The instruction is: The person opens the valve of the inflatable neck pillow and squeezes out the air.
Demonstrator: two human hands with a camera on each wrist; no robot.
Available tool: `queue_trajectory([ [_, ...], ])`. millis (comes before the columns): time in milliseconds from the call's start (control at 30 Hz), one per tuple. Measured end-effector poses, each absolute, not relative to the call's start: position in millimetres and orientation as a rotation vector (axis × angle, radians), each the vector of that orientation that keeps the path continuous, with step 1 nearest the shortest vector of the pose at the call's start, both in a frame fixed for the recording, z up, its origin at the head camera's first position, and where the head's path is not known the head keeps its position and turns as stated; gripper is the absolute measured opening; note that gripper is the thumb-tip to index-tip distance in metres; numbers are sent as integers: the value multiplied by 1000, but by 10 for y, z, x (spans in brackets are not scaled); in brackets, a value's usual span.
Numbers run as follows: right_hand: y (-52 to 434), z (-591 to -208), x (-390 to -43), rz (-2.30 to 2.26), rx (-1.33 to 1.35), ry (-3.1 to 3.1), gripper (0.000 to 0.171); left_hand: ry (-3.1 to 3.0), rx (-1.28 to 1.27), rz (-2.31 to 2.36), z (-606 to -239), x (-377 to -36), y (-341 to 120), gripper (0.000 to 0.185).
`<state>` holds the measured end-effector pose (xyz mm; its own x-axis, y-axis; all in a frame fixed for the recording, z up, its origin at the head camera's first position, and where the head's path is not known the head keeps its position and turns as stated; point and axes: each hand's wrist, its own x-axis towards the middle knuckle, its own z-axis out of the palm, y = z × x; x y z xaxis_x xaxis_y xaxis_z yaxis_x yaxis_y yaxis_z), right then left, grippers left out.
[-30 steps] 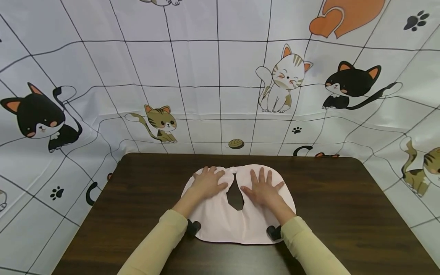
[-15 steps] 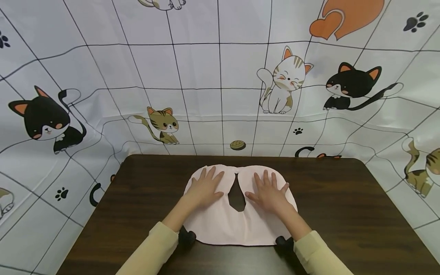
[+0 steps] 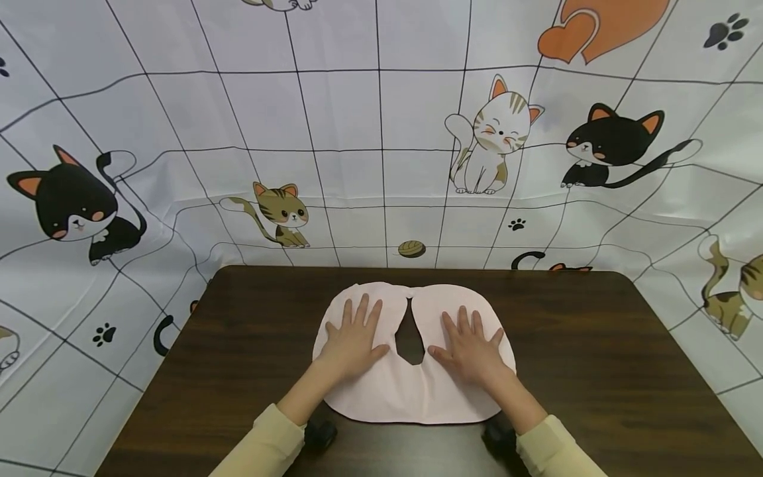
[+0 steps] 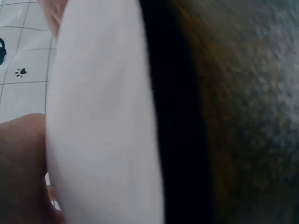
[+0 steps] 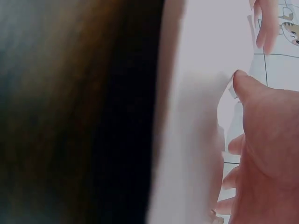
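A pale pink, soft U-shaped pillow (image 3: 381, 397) lies on the brown table in the head view. Its two rounded arms meet at the far side around a teardrop-shaped opening through which the dark tabletop shows. My left hand (image 3: 350, 346) rests on the left arm of the pillow, fingers spread and pointing away. On the other arm, my right hand (image 3: 475, 350) lies with its fingers spread too. Close up in the left wrist view, the pillow's side (image 4: 103, 112) bulges over a dark band of shadow. The right wrist view shows the thumb (image 5: 250, 86) stretched out beside the pale cloth.
The dark wooden table (image 3: 596, 371) extends around the pillow on all sides. Behind and beside it hangs a white sheet (image 3: 340, 112) with a black grid and printed cats. Black wrist cameras (image 3: 499, 437) sit under both wrists, near the pillow's front edge.
Both hands have slid a little toward me and outward over the pillow, staying flat with fingers spread. The pillow keeps its place and shape.
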<state>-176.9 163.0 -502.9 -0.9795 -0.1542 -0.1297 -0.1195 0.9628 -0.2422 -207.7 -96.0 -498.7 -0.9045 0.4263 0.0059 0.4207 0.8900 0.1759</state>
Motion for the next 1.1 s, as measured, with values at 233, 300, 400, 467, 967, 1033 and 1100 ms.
queue_trajectory([
  [233, 1616, -5080, -1715, -356, -207, 2957, 79, 3027, 665, 230, -5066, -2117, -962, 82],
  [300, 1612, -5090, -1699, -354, -208, 2952, 78, 3022, 661, 216, -5072, -2121, -971, 82],
  [400, 1605, -5078, -1682, -357, -198, 2944, 76, 3007, 662, 221, -5061, -2118, -977, 82],
  [467, 1603, -5066, -1678, -356, -189, 2940, 76, 2997, 661, 226, -5049, -2113, -977, 81],
  [967, 1591, -5061, -1691, -275, -186, 2945, 78, 2947, 626, 206, -5067, -2105, -964, 80],
  [1033, 1587, -5060, -1687, -273, -185, 2942, 78, 2950, 627, 208, -5065, -2106, -960, 80],
  [1100, 1583, -5061, -1683, -265, -183, 2943, 78, 2945, 621, 200, -5059, -2108, -958, 80],
])
